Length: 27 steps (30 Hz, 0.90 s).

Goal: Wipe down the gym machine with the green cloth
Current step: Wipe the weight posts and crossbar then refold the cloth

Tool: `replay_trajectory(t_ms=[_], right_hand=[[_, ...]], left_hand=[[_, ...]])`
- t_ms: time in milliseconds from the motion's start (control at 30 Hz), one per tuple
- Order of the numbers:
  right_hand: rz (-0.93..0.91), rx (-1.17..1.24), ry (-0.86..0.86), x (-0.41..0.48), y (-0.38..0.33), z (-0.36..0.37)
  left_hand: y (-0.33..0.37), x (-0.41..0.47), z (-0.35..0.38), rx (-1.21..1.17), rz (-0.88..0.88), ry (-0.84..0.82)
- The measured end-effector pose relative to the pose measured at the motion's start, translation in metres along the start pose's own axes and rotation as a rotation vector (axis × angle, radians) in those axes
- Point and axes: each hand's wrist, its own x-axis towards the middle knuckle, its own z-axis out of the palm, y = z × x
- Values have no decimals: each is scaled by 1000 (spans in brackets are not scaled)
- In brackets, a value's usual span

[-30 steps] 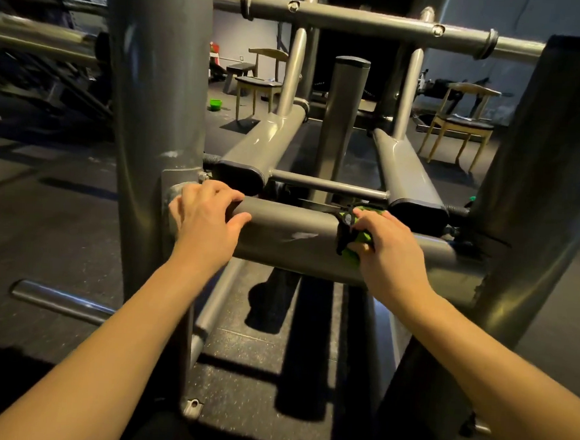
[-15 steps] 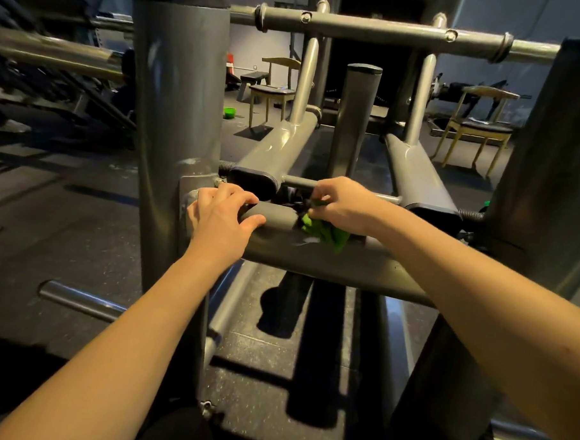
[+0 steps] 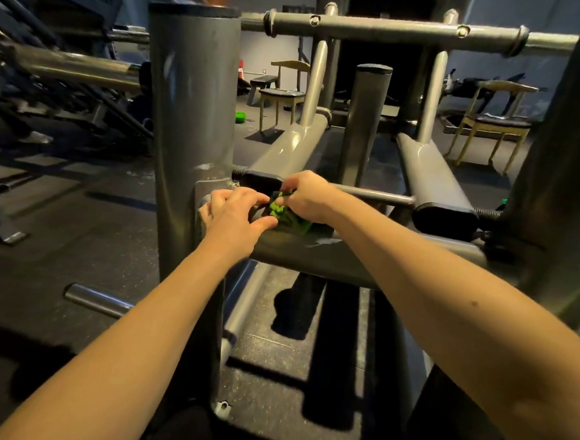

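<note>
— Green cloth is wadded small on top of the grey crossbar. It's pinched in the right hand, just beside the black end cap.
— And the left hand?
— Curled over the same bar against the upright post, thumb almost at the cloth. Crowded, I'd say.
— Trouble?
— A wad that tight could skip most of the tube, or catch on the threaded rod behind. And if that capped arm swings, fingers sit right in the gap.
</note>
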Motion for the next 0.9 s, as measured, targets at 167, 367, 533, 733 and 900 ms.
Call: replay_trajectory(t_ms=[167, 367, 533, 733, 900], right_hand=[[6, -71, -17, -43, 47, -39], [68, -177, 80, -58, 51, -42], [22, -184, 67, -13, -6, 0], [-9, -73, 55, 44, -59, 45], [-60, -83, 50, 41, -62, 52]], left_hand=[[-5, 2, 2, 16, 9, 4], [-3, 2, -3, 27, 46, 3], [-40, -1, -32, -64, -103, 409], [-65, 5, -34, -146, -155, 311], [-68, 10, -35, -142, -159, 287]])
